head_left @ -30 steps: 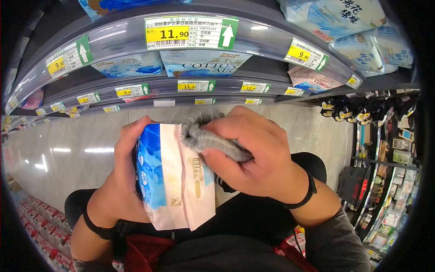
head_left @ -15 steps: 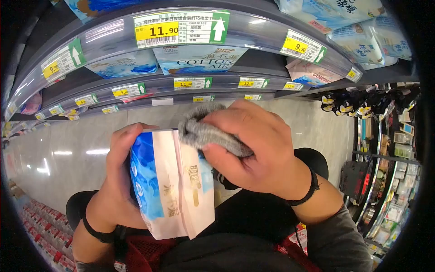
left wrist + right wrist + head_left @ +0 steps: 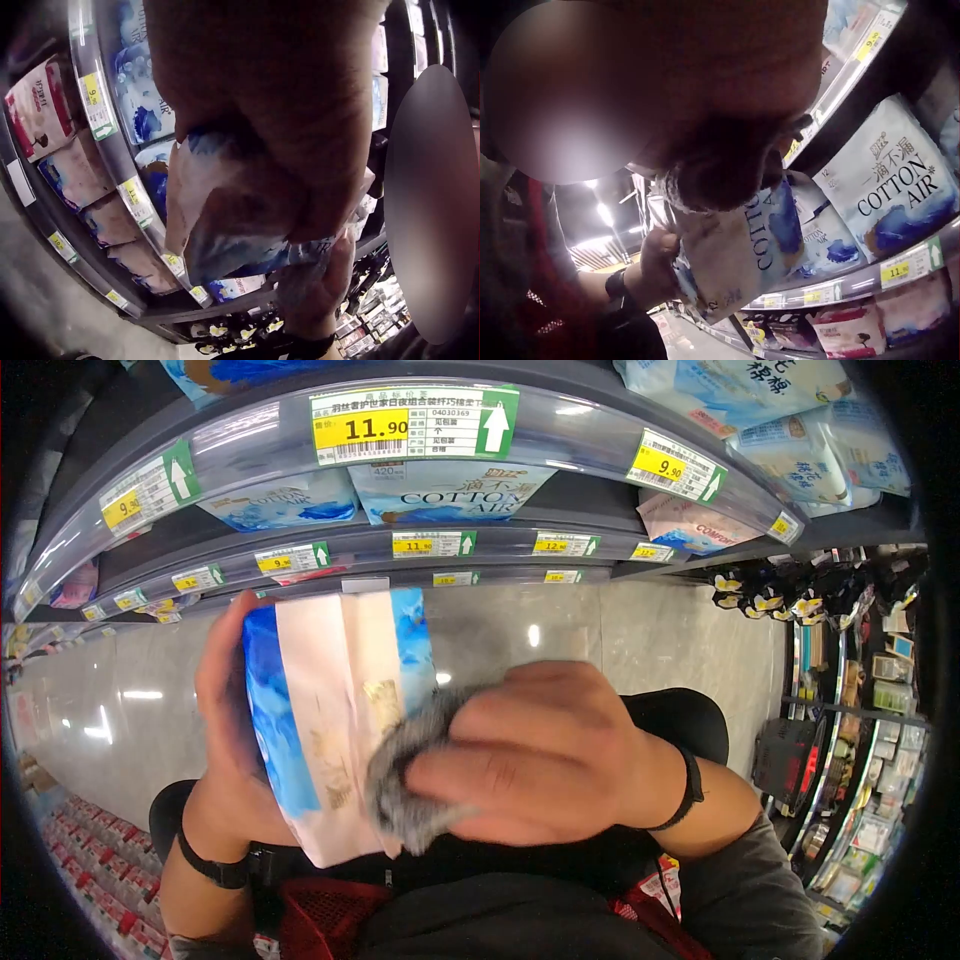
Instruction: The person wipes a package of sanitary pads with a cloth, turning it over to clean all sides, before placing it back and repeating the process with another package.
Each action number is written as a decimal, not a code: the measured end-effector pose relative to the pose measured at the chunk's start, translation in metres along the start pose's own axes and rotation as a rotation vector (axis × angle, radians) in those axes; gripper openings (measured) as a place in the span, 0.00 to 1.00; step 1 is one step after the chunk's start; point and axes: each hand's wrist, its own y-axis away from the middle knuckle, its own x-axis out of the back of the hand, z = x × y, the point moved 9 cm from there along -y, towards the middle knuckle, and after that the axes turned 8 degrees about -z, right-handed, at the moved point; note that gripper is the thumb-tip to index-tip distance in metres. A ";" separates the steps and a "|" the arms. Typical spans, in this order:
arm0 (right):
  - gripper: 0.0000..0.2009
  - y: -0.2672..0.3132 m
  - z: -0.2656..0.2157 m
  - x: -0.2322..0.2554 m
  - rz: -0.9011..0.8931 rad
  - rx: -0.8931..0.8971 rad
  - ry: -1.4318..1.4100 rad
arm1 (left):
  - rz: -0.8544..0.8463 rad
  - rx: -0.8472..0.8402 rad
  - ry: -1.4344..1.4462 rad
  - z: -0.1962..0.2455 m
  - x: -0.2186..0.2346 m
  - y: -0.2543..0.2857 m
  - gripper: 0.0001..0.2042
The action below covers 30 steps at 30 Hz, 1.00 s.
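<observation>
In the head view, my left hand [image 3: 222, 730] grips a blue, white and pale pink soft pack [image 3: 310, 750] by its left side, its folded and sealed side turned up. The right hand [image 3: 550, 760] holds a bunched grey cloth [image 3: 392, 785] against the pack's lower right part, slightly blurred. In the right wrist view, "COTTON" lettering runs along the pack [image 3: 727, 262], with the cloth [image 3: 682, 191] at its top edge. Fingers of the left hand mostly hide the pack [image 3: 193, 169] in the left wrist view.
Curved shelf edges [image 3: 240, 445] with price tags cross the top, ahead of the hands. Similar packs [image 3: 455, 492] stand on the shelves behind them. To the right are hanging dark goods [image 3: 765, 595] and a rack of small items [image 3: 870, 790]. Red and white boxes [image 3: 95, 860] lie lower left.
The pack has moved left and turned a little in the left hand. My right hand, with the cloth, has gone down from the pack's upper right corner to its lower part.
</observation>
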 end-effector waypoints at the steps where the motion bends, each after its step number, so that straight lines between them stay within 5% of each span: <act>1: 0.20 0.000 0.004 0.003 0.017 -0.036 0.057 | -0.035 -0.040 -0.066 0.004 0.001 0.000 0.73; 4: 0.20 0.005 0.022 0.012 0.184 -0.073 0.151 | -0.081 -0.106 -0.127 0.011 -0.006 0.001 0.72; 22: 0.18 0.001 0.019 0.029 0.230 -0.090 0.127 | -0.117 -0.225 -0.247 0.029 -0.018 -0.003 0.70; 30: 0.20 0.002 0.016 0.005 0.116 -0.074 -0.006 | 0.038 -0.077 -0.179 0.010 -0.007 0.007 0.73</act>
